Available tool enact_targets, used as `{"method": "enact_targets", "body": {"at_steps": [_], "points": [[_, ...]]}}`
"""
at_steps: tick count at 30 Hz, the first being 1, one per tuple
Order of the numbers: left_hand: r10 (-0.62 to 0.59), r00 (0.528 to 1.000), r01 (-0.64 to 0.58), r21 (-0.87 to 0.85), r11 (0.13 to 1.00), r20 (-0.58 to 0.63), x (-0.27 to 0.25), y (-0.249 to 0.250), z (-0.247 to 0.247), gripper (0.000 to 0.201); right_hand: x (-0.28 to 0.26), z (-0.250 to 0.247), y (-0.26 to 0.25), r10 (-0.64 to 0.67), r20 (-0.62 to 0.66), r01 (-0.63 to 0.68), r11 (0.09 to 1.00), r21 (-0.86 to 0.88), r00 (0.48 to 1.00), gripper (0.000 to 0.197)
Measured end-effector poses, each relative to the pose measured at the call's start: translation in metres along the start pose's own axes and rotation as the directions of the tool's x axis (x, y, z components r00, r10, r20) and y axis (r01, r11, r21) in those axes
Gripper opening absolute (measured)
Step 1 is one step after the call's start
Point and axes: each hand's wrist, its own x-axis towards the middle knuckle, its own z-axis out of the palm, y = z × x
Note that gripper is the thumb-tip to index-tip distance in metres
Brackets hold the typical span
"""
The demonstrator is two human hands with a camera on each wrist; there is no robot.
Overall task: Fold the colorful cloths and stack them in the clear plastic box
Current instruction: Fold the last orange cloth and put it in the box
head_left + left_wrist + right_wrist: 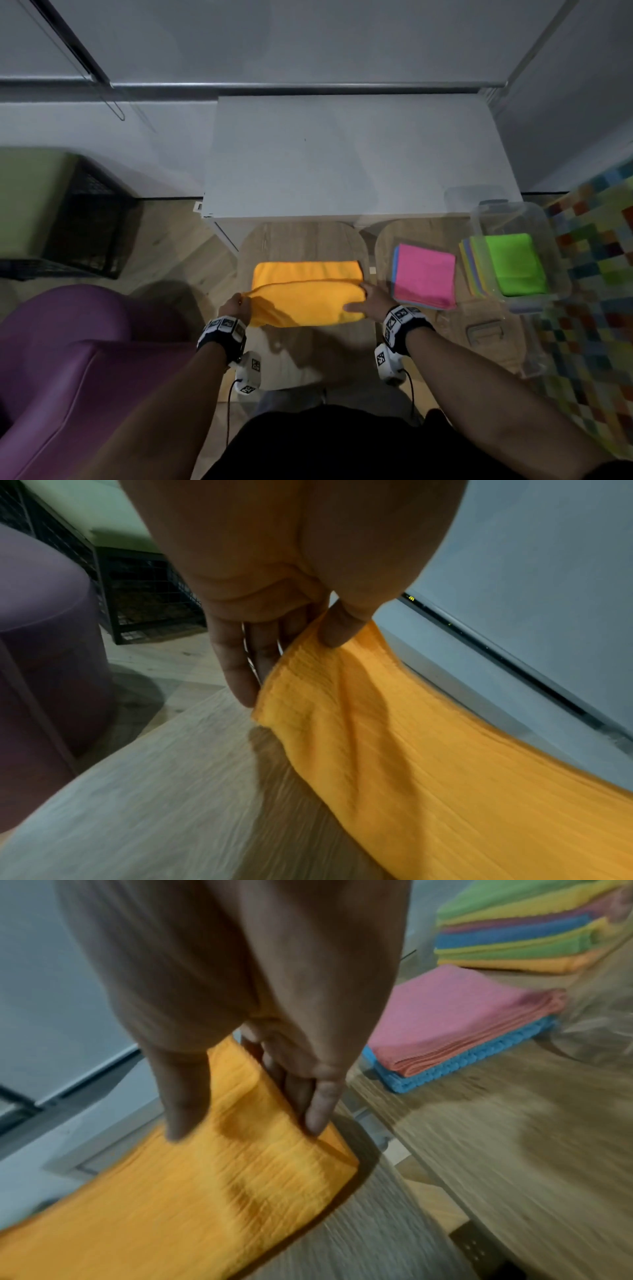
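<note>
An orange cloth (308,291) lies folded lengthwise on a small wooden table (301,236). My left hand (241,302) pinches its raised left corner between thumb and fingers (240,680), and the orange cloth (394,750) slopes down from there. My right hand (363,297) grips the right end, with the thumb on top and the fingers (320,1110) curled at the edge of the orange cloth (205,1191). A pink cloth (424,274) tops a folded pile to the right. Beyond it, the clear plastic box (507,212) holds stacked cloths with a green cloth (517,263) on top.
A white cabinet (342,154) stands right behind the table. A purple armchair (68,359) is at my left, with a black wire crate (89,226) beyond it. A checkered rug (599,274) covers the floor at right. Under the pink cloth (455,1020) lies a blue cloth (462,1064).
</note>
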Motion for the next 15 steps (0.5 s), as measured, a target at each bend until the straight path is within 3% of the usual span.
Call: {"method": "enact_targets", "body": {"at_steps": [3,5,9,15], "points": [[0.012,0.999,-0.02,0.141,0.99,0.053,-0.004,0.0,0.003,0.041,-0.001,0.013,0.004,0.08,0.102,-0.037,0.928,-0.37,0.992,0.055],[0.019,0.994,-0.046,0.261,0.964,0.106,-0.007,-0.002,0.007,0.044,0.0,0.021,0.017,0.145,0.105,-0.085,0.897,-0.435,0.984,0.047],[0.024,0.988,-0.069,0.302,0.951,0.153,-0.004,-0.01,0.01,0.044,0.003,0.028,0.029,0.195,0.025,-0.173,0.917,-0.359,0.98,0.044],[0.088,0.996,-0.092,0.194,0.977,0.032,0.011,-0.006,0.009,0.032,0.029,0.027,0.024,0.129,-0.125,-0.139,0.988,-0.072,0.984,0.043]]}}
